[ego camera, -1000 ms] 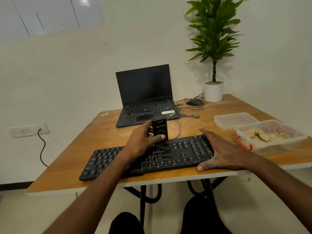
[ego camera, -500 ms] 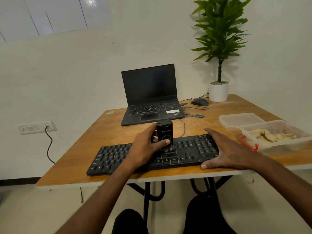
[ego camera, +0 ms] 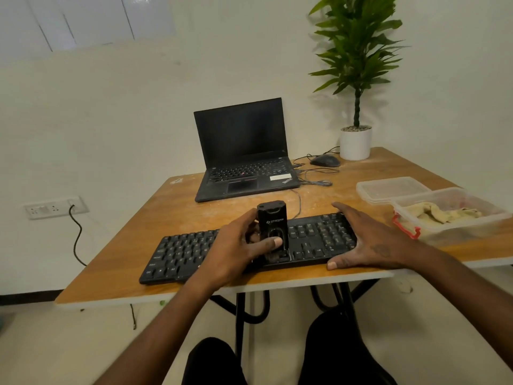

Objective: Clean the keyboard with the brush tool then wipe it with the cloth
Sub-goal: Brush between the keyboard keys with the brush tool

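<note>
At centre frame, the left hand [ego camera: 238, 254] grips the brush [ego camera: 272, 232] upright, bristles on the keyboard [ego camera: 183, 254], while the right hand [ego camera: 369, 243] presses flat to steady it; cloth [ego camera: 438, 212] waits in the container [ego camera: 472, 226].

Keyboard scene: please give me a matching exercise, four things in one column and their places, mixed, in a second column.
Things:
1. brush tool
2. right hand
3. cloth
4. mouse

Places:
A. in the clear container
B. beside the plant pot
C. gripped upright by the left hand
D. flat on the keyboard's right end

Pairs: 1-C, 2-D, 3-A, 4-B
</note>
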### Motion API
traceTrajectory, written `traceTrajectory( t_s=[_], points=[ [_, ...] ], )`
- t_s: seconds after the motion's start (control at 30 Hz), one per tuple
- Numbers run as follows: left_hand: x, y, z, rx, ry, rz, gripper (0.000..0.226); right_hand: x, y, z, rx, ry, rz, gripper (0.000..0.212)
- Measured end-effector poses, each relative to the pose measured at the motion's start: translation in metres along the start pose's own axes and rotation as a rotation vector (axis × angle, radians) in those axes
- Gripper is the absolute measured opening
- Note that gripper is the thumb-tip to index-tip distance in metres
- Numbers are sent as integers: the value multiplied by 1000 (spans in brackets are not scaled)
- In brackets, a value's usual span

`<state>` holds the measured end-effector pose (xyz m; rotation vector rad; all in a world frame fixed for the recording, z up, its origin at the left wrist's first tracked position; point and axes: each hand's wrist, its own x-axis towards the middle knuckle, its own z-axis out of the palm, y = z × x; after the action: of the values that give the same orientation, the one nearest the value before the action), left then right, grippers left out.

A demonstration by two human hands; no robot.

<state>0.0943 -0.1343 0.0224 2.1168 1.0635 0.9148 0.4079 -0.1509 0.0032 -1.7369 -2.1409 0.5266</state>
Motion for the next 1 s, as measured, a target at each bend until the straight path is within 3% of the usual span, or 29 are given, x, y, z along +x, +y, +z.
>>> traceTrajectory(
  t_s=[0.27,0.57,0.83,1.0],
  points=[
    [72,-12,13,240,148,9,60,-1,-3,-1,7,4,-13,138],
    [15,-5,8,-99,-42,8,51,-2,1,0,64,6,-50,140],
    [49,-6,11,223,136,0,57,-6,3,-1,93,-6,-35,145],
    [43,-5,10,20,41,-34,46,-5,6,-6,122,-6,-8,148]
  ],
)
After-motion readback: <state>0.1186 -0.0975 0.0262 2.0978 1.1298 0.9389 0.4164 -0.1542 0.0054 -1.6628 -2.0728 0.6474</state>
